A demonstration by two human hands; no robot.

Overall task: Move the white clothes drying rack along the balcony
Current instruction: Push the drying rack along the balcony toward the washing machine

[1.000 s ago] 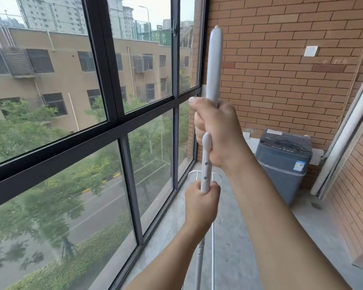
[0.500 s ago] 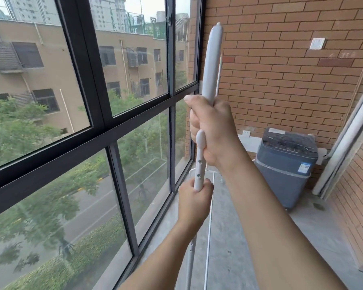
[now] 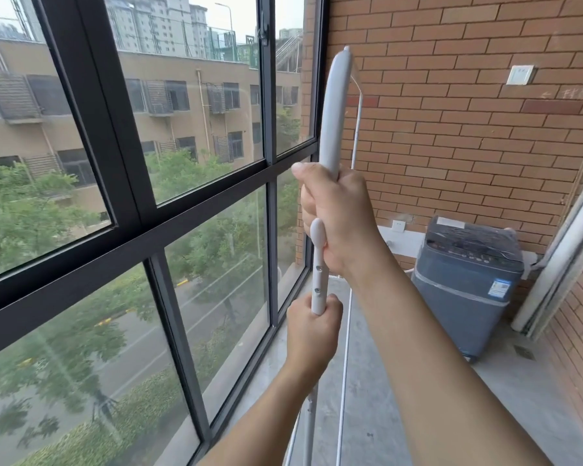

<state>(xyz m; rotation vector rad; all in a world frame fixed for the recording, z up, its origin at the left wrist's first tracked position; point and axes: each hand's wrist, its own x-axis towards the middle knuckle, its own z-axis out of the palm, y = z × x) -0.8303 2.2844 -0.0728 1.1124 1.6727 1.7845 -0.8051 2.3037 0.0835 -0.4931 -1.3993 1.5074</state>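
Observation:
The white clothes drying rack (image 3: 338, 109) is folded and stands upright in front of me, its thick top bar rising above my hands. My right hand (image 3: 339, 213) is shut around that bar, higher up. My left hand (image 3: 312, 334) is shut around a thinner white tube of the rack just below. Thin white rods run down from my hands toward the floor, and their feet are out of view.
A black-framed window wall (image 3: 125, 203) runs along the left. A brick wall (image 3: 468, 129) closes the far end, with a grey washing machine (image 3: 466, 284) against it. The concrete floor (image 3: 384, 398) stretches ahead. A brick wall and a white door frame (image 3: 566, 250) stand to the right.
Both hands keep their grip on the rack. The window frames and the washing machine have shifted slightly in view as I and the rack move along the balcony.

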